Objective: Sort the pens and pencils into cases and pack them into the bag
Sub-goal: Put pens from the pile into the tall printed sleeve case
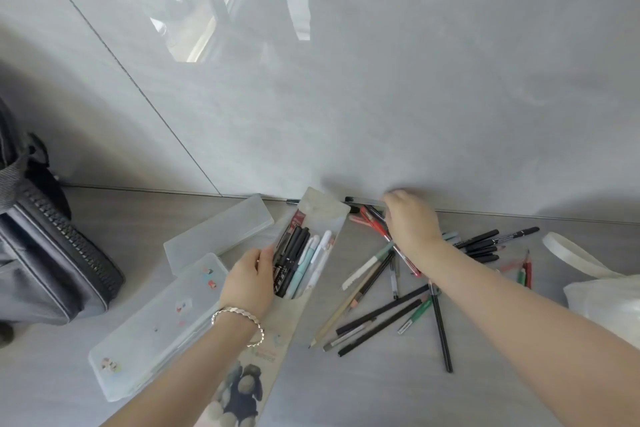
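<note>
An open flat pencil case (323,213) with a cartoon print lies on the floor. It holds several black, white and pale blue pens (298,260). My left hand (249,282), with a bracelet at the wrist, grips the case's left edge. My right hand (412,227) reaches to the foot of the wall, fingers curled over a clear pen with a black cap (363,200). A red pen (375,224) lies just under that hand. Loose pens and pencils (381,315) are scattered to the right of the case. The grey bag (45,253) stands at the far left.
Two frosted plastic cases lie left of the open one: one closed (218,232), one with stickers (156,326). More black pens (481,243) and red and green pencils (524,272) lie at the right. A white tote (606,298) sits at the right edge. The wall (381,97) runs close behind.
</note>
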A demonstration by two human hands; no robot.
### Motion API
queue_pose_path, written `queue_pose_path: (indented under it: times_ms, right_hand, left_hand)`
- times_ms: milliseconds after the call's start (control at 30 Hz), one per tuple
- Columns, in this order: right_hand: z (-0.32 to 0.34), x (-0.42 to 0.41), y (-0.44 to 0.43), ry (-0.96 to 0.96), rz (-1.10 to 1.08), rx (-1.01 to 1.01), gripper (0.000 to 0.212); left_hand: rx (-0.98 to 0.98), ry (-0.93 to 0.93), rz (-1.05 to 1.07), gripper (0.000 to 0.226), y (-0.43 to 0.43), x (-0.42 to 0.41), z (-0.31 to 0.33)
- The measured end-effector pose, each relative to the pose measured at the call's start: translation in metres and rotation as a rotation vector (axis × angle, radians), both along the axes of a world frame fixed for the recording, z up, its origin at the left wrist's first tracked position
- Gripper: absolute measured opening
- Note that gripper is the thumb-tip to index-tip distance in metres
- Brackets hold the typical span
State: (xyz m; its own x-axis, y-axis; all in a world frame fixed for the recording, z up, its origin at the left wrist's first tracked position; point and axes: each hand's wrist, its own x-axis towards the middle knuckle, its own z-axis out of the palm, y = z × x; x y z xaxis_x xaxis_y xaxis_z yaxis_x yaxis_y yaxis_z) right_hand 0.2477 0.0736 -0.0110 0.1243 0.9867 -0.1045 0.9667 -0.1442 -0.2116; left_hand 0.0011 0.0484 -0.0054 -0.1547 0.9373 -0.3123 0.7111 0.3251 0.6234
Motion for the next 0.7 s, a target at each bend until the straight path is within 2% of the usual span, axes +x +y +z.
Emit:
queue_pose_path:
  times_ms: [100,167,333,400,500,567,633,700]
  right_hand:
    - [-0.007,-0.001,0.018,-0.349,0.173,-0.167,0.024]
    - [-0.007,-0.006,0.018,-0.572,0.216,-0.195,0.026]
    - [-0.010,-0.001,0.007,-0.687,0.240,-0.119,0.030]
    - [-0.001,0.005,0.003,-0.606,0.254,-0.040,0.029]
    - [0.021,0.009,-0.007,-0.251,0.284,0.178,0.031]
    - [0.034,0.006,-0.022,-0.097,0.348,0.194,0.018]
    - [0.047,-0.001,-0.041,-0.033,0.462,0.132,0.033]
    - [0.055,-0.009,-0.059,-0.131,0.620,0.156,0.033]
  left_hand:
    - [0.027,-0.013,0.016,0.044,0.006,-0.003,-0.001]
    - [0.026,-0.016,0.020,0.045,0.006,-0.003,-0.002]
    - [-0.027,-0.017,0.001,0.044,0.003,-0.002,-0.006]
    - [-0.045,-0.014,0.003,0.044,0.002,-0.001,-0.006]
    - [-0.067,-0.014,-0.012,0.042,-0.001,-0.001,-0.006]
    - [-0.086,-0.019,-0.030,0.041,-0.004,0.001,-0.005]
    - [-0.096,-0.045,-0.046,0.039,-0.008,0.005,-0.002]
    - [-0.101,-0.073,-0.066,0.039,-0.013,0.009,0.001]
